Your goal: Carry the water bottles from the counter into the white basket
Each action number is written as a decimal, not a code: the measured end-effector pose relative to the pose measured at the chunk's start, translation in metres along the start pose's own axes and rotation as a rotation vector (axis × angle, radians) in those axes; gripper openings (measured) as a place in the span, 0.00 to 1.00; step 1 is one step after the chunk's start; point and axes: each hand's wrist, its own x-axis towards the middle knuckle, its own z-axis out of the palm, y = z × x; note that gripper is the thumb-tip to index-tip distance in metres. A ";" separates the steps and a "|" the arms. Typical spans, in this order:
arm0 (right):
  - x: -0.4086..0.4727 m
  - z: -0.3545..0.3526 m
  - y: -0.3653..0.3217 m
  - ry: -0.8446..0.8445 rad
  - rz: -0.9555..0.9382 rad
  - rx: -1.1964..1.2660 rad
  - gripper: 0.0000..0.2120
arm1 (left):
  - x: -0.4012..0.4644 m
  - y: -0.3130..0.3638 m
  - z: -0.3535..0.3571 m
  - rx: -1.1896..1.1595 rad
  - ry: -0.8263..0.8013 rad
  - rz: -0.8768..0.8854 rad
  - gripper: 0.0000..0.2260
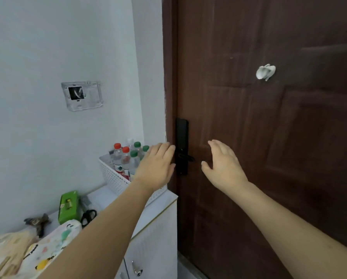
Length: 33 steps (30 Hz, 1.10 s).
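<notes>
Bottles (128, 158) standing upright inside the white basket (112, 179), red and green caps showing above the rim, basket set on the cabinet top (160, 206) close against the wall by the brown door (269, 137). No bottle visible on the bare stretch of counter; the near end crowded with a green box (68, 206), scissors (88, 217) and bags. Left hand (156, 166) raised in front of the basket, fingers straight and together, gripping nothing. Right hand (223, 164) lifted before the door near the black lock (181, 147), fingers relaxed and spread, likewise holding nothing. Judged near or at the end of loading, both hands free. Next move probably calls for checking the counter for any bottle left, then a full-hand grip round its body and a lift over the rim.
</notes>
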 end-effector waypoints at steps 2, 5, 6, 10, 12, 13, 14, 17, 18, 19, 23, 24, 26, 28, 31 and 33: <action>-0.021 -0.024 0.010 0.034 0.032 -0.027 0.31 | 0.002 0.025 -0.014 0.043 -0.009 0.045 0.24; -0.058 -0.058 0.031 0.059 0.079 -0.045 0.31 | 0.001 0.066 -0.033 0.096 -0.027 0.078 0.25; -0.071 -0.071 0.040 0.063 0.088 -0.053 0.31 | -0.001 0.083 -0.039 0.098 -0.023 0.078 0.25; -0.131 -0.124 0.079 0.060 0.131 -0.064 0.30 | -0.009 0.160 -0.057 0.037 0.016 0.058 0.24; -0.162 -0.150 0.100 0.048 0.148 -0.060 0.30 | -0.014 0.202 -0.064 0.010 0.023 0.051 0.24; -0.178 -0.163 0.110 0.045 0.156 -0.061 0.30 | -0.017 0.223 -0.067 0.005 0.031 0.056 0.24; -0.192 -0.176 0.118 0.046 0.168 -0.067 0.30 | -0.020 0.244 -0.070 -0.007 0.042 0.067 0.24; -0.229 -0.207 0.140 0.051 0.193 -0.096 0.30 | -0.025 0.300 -0.080 -0.062 0.058 0.108 0.24; -0.239 -0.215 0.146 0.051 0.198 -0.099 0.30 | -0.025 0.315 -0.083 -0.069 0.055 0.126 0.24; -0.248 -0.224 0.151 0.053 0.210 -0.098 0.30 | -0.024 0.328 -0.085 -0.073 0.060 0.142 0.24; -0.281 -0.251 0.174 0.078 0.296 -0.102 0.30 | -0.017 0.370 -0.088 -0.153 0.094 0.158 0.23; -0.288 -0.257 0.179 0.081 0.305 -0.110 0.30 | -0.016 0.379 -0.087 -0.168 0.104 0.159 0.23; -0.303 -0.270 0.191 0.071 0.312 -0.143 0.30 | -0.018 0.402 -0.088 -0.189 0.114 0.148 0.23; -0.320 -0.285 0.202 0.074 0.327 -0.153 0.29 | -0.024 0.428 -0.092 -0.206 0.097 0.163 0.23; -0.352 -0.308 0.216 0.099 0.349 -0.132 0.29 | -0.032 0.470 -0.102 -0.205 0.094 0.232 0.23; -0.377 -0.323 0.227 0.094 0.357 -0.135 0.29 | -0.034 0.499 -0.113 -0.214 0.100 0.230 0.23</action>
